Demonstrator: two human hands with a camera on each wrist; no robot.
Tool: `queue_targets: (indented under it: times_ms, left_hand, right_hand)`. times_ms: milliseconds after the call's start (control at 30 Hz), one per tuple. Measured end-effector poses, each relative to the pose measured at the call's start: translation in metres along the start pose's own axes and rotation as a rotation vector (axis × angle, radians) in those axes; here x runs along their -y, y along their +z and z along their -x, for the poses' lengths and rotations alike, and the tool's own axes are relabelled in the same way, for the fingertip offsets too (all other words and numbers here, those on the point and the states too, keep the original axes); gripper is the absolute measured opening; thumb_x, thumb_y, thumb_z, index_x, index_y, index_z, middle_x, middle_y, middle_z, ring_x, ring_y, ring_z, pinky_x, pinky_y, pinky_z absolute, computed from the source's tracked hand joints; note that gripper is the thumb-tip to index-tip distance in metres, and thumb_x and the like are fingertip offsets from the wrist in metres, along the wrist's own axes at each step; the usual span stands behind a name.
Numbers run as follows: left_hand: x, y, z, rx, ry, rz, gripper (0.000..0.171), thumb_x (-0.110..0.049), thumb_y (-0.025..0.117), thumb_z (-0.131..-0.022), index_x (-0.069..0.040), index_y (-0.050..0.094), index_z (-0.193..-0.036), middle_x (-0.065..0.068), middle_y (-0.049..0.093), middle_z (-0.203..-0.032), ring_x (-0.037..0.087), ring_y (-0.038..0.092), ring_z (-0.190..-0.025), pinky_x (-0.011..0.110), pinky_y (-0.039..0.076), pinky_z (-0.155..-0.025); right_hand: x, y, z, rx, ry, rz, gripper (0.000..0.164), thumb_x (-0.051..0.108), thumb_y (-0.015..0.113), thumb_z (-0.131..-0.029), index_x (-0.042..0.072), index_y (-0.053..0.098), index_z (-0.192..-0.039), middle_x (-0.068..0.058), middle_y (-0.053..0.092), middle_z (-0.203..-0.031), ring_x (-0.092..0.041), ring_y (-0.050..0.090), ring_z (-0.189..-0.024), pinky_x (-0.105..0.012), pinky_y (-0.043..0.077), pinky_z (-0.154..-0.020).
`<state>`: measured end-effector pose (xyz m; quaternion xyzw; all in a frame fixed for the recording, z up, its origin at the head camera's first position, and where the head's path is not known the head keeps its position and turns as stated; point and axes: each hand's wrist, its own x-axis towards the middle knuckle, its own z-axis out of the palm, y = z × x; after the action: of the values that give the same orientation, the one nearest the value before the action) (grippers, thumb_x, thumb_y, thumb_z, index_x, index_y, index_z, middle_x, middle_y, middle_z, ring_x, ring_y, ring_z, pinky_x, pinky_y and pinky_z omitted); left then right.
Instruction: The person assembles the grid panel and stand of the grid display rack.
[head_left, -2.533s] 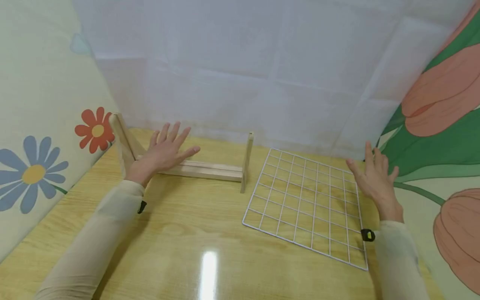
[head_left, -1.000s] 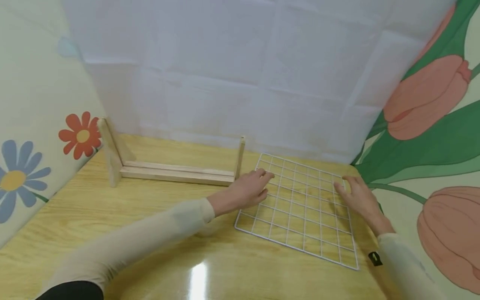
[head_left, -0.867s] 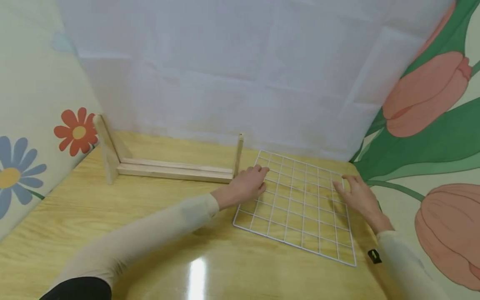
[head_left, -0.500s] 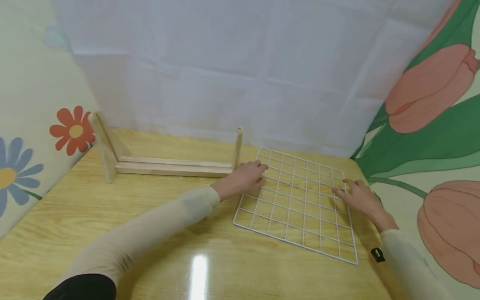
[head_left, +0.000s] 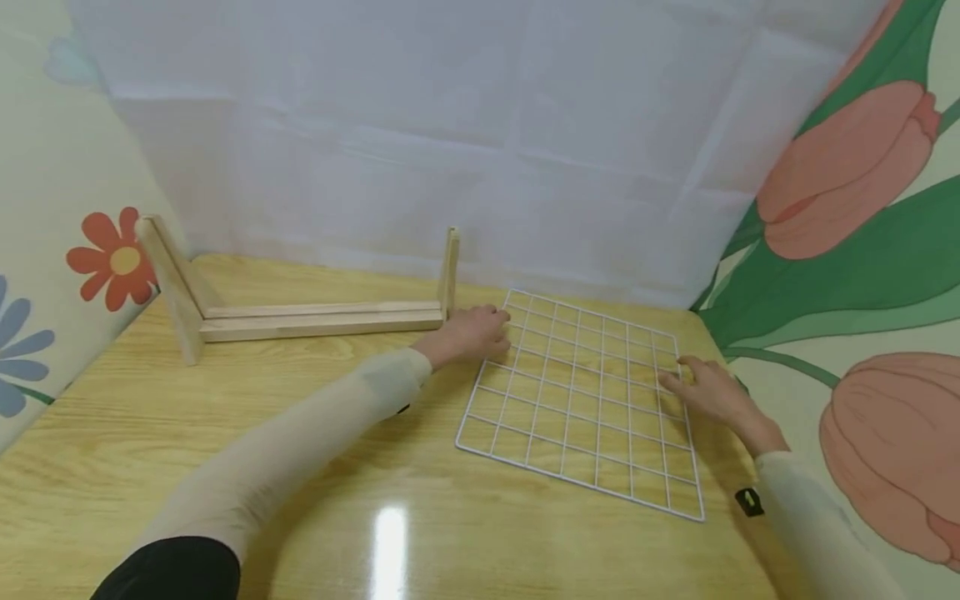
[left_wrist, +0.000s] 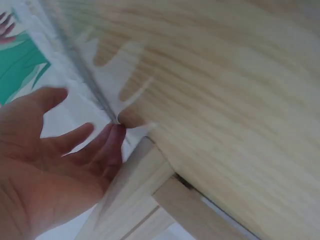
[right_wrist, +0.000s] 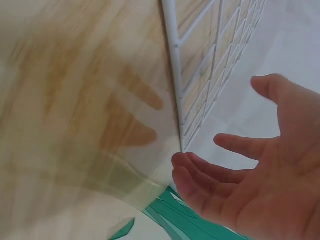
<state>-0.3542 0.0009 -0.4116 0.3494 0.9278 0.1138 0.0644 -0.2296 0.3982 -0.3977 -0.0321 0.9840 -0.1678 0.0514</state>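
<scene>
A white wire grid panel (head_left: 573, 392) lies flat on the wooden table. At its upper left edge is my left hand (head_left: 471, 335), fingers loosely bent, fingertips right at the edge wire in the left wrist view. The backs of those fingers lie close against the end post of a pale wooden frame (head_left: 322, 323). That frame has two upright ends joined by a long double rail. My right hand (head_left: 708, 390) hovers at the grid's right edge, thumb and fingers spread apart. In the right wrist view its fingertips are by the edge wire, gripping nothing.
A white cloth (head_left: 420, 150) hangs behind the table (head_left: 315, 483). Patterned hangings with flowers (head_left: 123, 260) flank the left side, and large tulips (head_left: 847, 175) flank the right.
My left hand has moved from above the wooden frame to the grid's left edge. My right hand has lowered to its right edge. The frame's right end has shifted back, away from the grid.
</scene>
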Motion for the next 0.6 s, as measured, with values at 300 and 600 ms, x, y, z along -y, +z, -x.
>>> queue_targets:
  times_ms: [300,600]
  left_hand:
    - [0.004,-0.014,0.007,0.198,-0.059,0.299,0.084,-0.029,0.078,-0.091,0.001,0.034,-0.156,0.026,0.032,-0.156,0.039,0.032,-0.143,0.051,0.031,-0.114]
    - [-0.008,-0.007,0.006,0.211,-0.103,0.266,0.071,-0.028,0.077,-0.090,-0.009,0.046,-0.151,0.026,0.033,-0.149,0.039,0.044,-0.130,0.056,0.043,-0.102]
  right_hand:
    - [-0.002,0.006,-0.005,-0.007,-0.050,-0.001,0.062,0.031,0.059,-0.104,-0.018,0.044,-0.139,-0.035,0.062,-0.116,-0.047,0.061,-0.103,-0.060,0.049,-0.088]
    - [0.004,0.012,-0.001,0.047,-0.035,0.033,0.061,0.037,0.061,-0.103,-0.016,0.052,-0.133,-0.038,0.056,-0.127,-0.053,0.054,-0.116,-0.063,0.045,-0.094]
